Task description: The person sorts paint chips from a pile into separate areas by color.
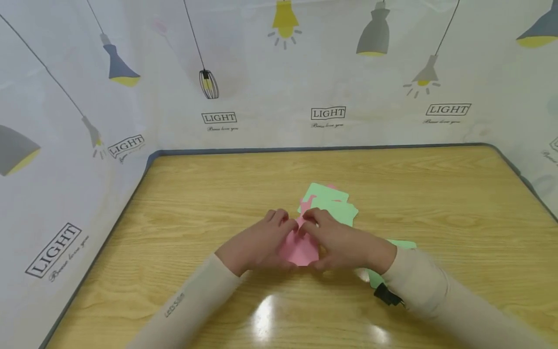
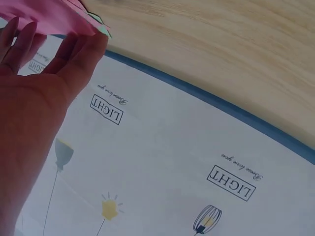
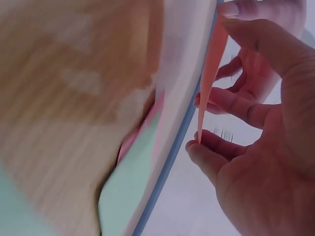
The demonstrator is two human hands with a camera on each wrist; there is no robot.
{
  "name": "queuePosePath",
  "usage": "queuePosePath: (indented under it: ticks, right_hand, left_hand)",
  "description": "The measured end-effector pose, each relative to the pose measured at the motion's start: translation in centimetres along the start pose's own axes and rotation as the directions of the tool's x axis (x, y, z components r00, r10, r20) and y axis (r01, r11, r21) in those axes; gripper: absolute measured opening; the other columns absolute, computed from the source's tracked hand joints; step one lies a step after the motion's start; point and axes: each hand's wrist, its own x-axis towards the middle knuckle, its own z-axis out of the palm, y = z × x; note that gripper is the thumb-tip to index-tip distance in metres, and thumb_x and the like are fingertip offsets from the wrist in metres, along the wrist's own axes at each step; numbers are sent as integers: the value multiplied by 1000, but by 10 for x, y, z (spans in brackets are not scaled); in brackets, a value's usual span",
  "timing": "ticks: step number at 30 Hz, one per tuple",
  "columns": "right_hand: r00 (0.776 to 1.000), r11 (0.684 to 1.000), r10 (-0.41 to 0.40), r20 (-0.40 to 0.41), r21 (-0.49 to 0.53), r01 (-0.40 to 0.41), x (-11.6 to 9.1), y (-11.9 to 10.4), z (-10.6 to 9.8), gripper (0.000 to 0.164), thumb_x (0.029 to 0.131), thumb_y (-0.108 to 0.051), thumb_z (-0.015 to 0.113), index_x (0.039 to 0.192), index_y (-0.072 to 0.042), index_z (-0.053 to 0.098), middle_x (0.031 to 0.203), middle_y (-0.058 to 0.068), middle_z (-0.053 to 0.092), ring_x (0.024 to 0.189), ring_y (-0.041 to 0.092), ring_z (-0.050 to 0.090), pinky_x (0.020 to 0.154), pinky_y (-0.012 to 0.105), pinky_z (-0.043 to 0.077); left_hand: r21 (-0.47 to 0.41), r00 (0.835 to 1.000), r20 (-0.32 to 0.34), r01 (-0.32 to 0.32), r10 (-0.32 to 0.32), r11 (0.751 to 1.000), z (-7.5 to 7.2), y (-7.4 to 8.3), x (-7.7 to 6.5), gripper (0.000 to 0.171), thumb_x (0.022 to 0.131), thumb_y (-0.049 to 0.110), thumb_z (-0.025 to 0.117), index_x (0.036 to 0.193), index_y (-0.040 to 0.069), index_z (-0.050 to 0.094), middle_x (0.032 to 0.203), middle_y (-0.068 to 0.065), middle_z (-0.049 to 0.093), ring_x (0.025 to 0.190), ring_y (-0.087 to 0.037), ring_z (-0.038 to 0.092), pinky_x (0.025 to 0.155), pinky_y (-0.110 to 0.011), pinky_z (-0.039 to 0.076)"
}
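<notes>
Both hands hold a pink sheet of paper (image 1: 301, 253) between them above the wooden table. My left hand (image 1: 263, 242) grips its left side, thumb toward me and fingers bent on the far side. On the opposite side, my right hand (image 1: 344, 243) pinches the sheet; in the right wrist view the paper (image 3: 210, 69) shows nearly edge-on between thumb and fingertips. The left wrist view catches only part of the pink paper (image 2: 47, 14) above the fingers. Just beyond the hands lie green paper pieces (image 1: 334, 211), with a narrow pink paper piece (image 1: 307, 202) overlapping them in the head view.
Another green piece (image 1: 376, 279) lies partly under the right forearm, with a black clip-like object (image 1: 387, 294) beside the sleeve. A dark-edged wooden table (image 1: 174, 194) spreads around the hands. White sheeting (image 1: 270, 92) printed with lamps stands behind and at both sides.
</notes>
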Motion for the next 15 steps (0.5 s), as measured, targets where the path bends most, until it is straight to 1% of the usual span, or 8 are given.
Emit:
queuePosePath:
  ticks: [4, 6, 9, 12, 15]
  right_hand:
    - [999, 999, -28, 36, -35, 29, 12, -18, 15, 61, 77, -28, 80, 127, -8, 53, 138, 18, 39, 126, 30, 39, 96, 38, 47]
    - [998, 997, -35, 50, -60, 38, 18, -26, 23, 67, 77, -32, 80, 133, -10, 51, 138, 16, 39, 125, 28, 40, 95, 37, 47]
    - [997, 994, -46, 64, -93, 52, 23, -35, 33, 72, 78, -36, 79, 139, -13, 48, 137, 14, 40, 122, 27, 41, 92, 35, 49]
    - [996, 991, -66, 68, -114, 73, 28, -41, 41, 65, 79, -36, 78, 134, -15, 51, 134, 12, 41, 119, 27, 41, 89, 33, 49]
    - [995, 989, -82, 64, -120, 89, 30, -43, 44, 53, 80, -32, 78, 126, -16, 56, 131, 12, 43, 118, 26, 42, 90, 34, 47]
  left_hand:
    - [14, 998, 8, 59, -59, 998, 3, 0, -27, 67, 74, 47, 82, 125, 14, 53, 118, -7, 45, 111, -26, 44, 87, -34, 50]
    - [21, 997, 4, 72, -72, 997, 5, 0, -39, 66, 73, 47, 82, 123, 13, 54, 114, -7, 46, 108, -26, 45, 85, -35, 50]
    - [34, 998, -15, 65, -65, 997, 9, -1, -50, 64, 71, 45, 83, 117, 11, 55, 109, -7, 47, 101, -25, 46, 81, -36, 50]
    - [35, 998, -28, 57, -56, 998, 15, -4, -56, 63, 70, 45, 84, 115, 10, 55, 106, -8, 47, 97, -24, 46, 79, -36, 50]
    - [12, 998, -35, 53, -52, 999, 19, -9, -58, 62, 73, 45, 83, 117, 11, 56, 111, -8, 46, 99, -24, 45, 79, -35, 50]
